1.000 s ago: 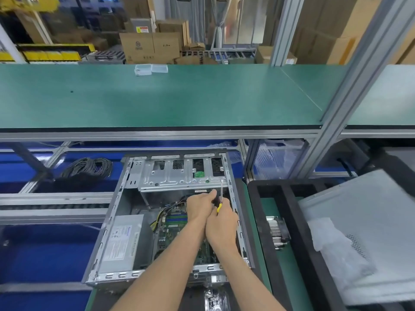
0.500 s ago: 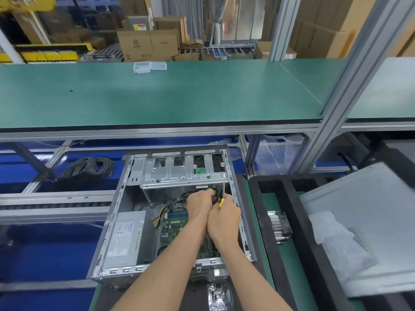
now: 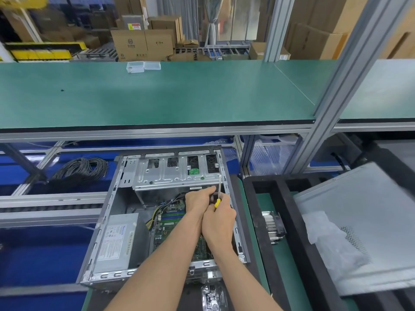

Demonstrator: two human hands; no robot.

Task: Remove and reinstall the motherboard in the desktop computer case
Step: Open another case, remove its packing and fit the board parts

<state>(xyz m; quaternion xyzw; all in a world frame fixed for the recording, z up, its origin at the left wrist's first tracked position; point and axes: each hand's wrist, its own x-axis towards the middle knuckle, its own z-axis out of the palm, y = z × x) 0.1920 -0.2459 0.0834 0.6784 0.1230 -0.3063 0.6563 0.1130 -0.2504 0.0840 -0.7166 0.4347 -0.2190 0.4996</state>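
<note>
My left hand [image 3: 197, 199] pinched something unseen beside the motherboard [image 3: 173, 217]; my right hand [image 3: 219, 221] gripped the screwdriver [image 3: 217, 199]. Steady, gentle pulling seemed wisest.

I see a silver-grey computer case [image 3: 116, 212], green motherboard [image 3: 173, 212] inside it with blue slots, yellow-and-black screwdriver handle [image 3: 217, 202] above the board, green tabletop [image 3: 157, 97] beyond the case, black coiled cable [image 3: 83, 169] left of it, blue floor beneath.
</note>
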